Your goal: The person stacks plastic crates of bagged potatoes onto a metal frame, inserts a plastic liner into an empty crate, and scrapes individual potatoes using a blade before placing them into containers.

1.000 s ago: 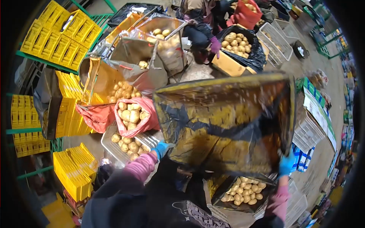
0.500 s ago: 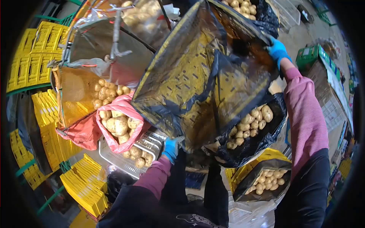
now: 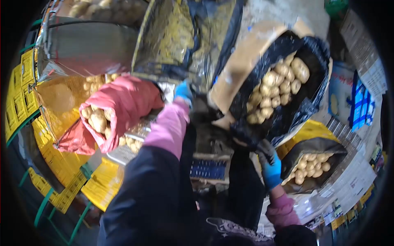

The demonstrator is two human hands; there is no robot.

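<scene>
My right hand [image 3: 270,166] has left the yellow crate [image 3: 168,41] for the near corner of the cardboard box's [image 3: 242,65] black liner [image 3: 301,108], potatoes [image 3: 283,82] beyond; its grip is too blurred to tell. My left hand [image 3: 184,91], its closure unclear, alone stays at the crate's near edge.

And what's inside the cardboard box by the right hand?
Potatoes lie in the cardboard box, within a black plastic liner. The right hand is at the liner's lower edge. The box's bottom and any potatoes beneath the top ones are covered.
</scene>
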